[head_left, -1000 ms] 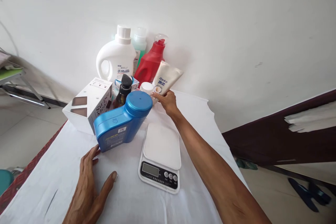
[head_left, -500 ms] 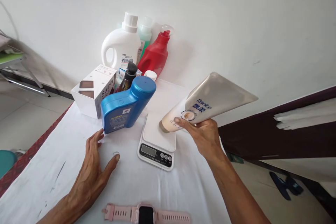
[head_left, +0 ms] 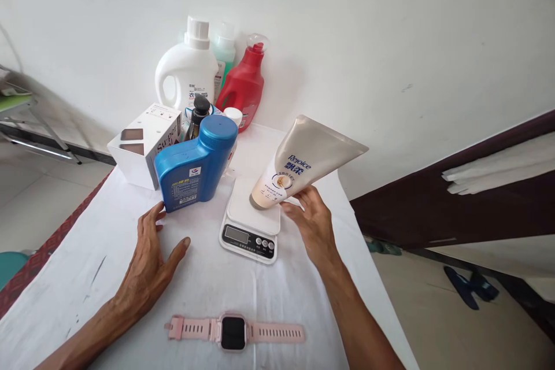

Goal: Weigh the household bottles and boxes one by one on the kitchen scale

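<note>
The fingers [head_left: 291,208] of the right hand [head_left: 313,225] are clamped on the lower end of a beige Rejoice tube [head_left: 299,165], which is held tilted, cap end down and crimped end up and to the right. The cap end is brought down just over the white platform of a small kitchen scale [head_left: 254,225]; whether it touches the platform cannot be told. The scale is set on the white-covered worktop [head_left: 208,289], its display and buttons turned toward the person. The left hand [head_left: 150,260] is laid flat on the cloth with fingers [head_left: 150,222] spread apart and nothing gripped, the fingertips just at the base of a blue plastic bottle [head_left: 195,165] that is stood upright to the left of the scale. Behind the blue bottle a dark bottle with a black cap [head_left: 198,115] is seen, and beside it to the left a white carton [head_left: 145,144] is placed. Against the wall a white detergent jug [head_left: 186,72], a pale green bottle [head_left: 224,52] and a red bottle [head_left: 240,89] are lined up, with a small white-capped container [head_left: 233,117] in front of the red one. Nearer the person, a pink wristwatch [head_left: 234,332] is laid out flat on the cloth, strap stretched to both sides, well apart from both hands.
</note>
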Tool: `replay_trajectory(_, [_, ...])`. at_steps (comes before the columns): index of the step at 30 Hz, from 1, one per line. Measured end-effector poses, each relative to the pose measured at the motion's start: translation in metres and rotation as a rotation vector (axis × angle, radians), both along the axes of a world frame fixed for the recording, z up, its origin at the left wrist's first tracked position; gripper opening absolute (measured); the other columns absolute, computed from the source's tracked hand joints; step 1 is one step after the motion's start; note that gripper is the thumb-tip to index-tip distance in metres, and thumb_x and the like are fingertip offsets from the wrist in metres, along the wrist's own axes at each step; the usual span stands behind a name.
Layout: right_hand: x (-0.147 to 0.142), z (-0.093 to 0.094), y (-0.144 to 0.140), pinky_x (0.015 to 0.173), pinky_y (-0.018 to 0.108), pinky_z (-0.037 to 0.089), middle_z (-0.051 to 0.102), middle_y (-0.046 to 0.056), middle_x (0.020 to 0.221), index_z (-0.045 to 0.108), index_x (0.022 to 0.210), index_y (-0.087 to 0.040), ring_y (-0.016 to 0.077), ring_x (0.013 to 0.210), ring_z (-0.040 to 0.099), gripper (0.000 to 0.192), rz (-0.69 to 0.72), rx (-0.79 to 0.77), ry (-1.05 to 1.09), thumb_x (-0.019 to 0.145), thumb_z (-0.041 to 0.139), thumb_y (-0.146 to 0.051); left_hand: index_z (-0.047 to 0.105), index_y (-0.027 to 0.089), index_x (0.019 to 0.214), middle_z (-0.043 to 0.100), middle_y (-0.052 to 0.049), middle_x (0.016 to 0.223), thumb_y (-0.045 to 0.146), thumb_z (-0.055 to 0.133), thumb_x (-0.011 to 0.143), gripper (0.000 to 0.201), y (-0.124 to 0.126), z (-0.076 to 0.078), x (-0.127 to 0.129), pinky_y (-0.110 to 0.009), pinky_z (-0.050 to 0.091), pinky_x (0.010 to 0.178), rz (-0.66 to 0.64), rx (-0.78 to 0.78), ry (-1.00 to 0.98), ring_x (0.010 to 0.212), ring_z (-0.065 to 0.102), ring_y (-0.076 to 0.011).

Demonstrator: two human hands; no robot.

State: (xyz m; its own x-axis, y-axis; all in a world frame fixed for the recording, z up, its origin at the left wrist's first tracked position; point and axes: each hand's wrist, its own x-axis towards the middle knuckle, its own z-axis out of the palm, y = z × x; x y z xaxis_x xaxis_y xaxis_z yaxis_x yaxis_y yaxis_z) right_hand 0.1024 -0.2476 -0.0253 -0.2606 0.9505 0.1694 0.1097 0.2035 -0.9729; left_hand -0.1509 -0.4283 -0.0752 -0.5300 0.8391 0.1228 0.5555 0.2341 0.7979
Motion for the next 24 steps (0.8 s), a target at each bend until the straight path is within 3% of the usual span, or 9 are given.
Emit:
replay_trajectory(3, [0.017,-0.034,-0.009,0.076,0.041,0.057,0.073,0.012,0.111,0.069,0.112,-0.023,0.0293,0.104,0.069,0.064,-0.214,-0.070,0.219,0.091,0.049,-0.080,0.031,0.023,0.157,0.049,-0.017,0.140,0.053,0.062,0.091,0.079,0.001,0.000,0.000,-0.057,0.057,0.094,0.004,-0.005,0.011,0.116,0.061,-0.0331])
replay_trajectory(5, [0.025,-0.053,-0.011,0.065,0.036,0.053,0.072,0.010,0.094,0.069,0.101,-0.022,0.0254,0.085,0.068,0.064,-0.296,-0.135,0.238,0.090,0.048,-0.081,0.031,0.022,0.157,0.049,-0.017,0.140,0.055,0.063,0.090,0.080,0.002,0.000,0.000,-0.057,0.058,0.092,0.005,-0.007,0.025,0.115,0.061,-0.0337])
replay_trajectory(7, [0.028,-0.063,-0.011,0.063,0.034,0.051,0.071,0.008,0.088,0.069,0.097,-0.021,0.0230,0.078,0.067,0.061,-0.294,-0.161,0.218,0.089,0.052,-0.079,0.031,0.023,0.157,0.049,-0.018,0.141,0.056,0.063,0.090,0.081,0.002,0.001,0.000,-0.056,0.058,0.090,0.008,-0.019,0.035,0.114,0.061,-0.0340])
replay_trajectory(17, [0.026,-0.066,-0.003,0.065,0.035,0.051,0.072,0.008,0.082,0.070,0.096,-0.018,0.0221,0.074,0.067,0.065,-0.252,-0.157,0.126,0.093,0.049,-0.079,0.030,0.023,0.158,0.050,-0.016,0.139,0.054,0.063,0.091,0.081,0.003,-0.001,-0.003,-0.057,0.057,0.093,0.020,-0.021,0.059,0.112,0.064,-0.0325])
replay_trajectory(24, [0.030,-0.069,-0.001,0.068,0.035,0.051,0.073,0.008,0.084,0.071,0.098,-0.019,0.0217,0.076,0.067,0.060,-0.236,-0.171,0.082,0.098,0.046,-0.074,0.031,0.024,0.158,0.053,-0.017,0.137,0.055,0.064,0.088,0.083,0.005,0.003,-0.003,-0.053,0.061,0.080,0.060,-0.047,0.028,0.107,0.064,-0.0340])
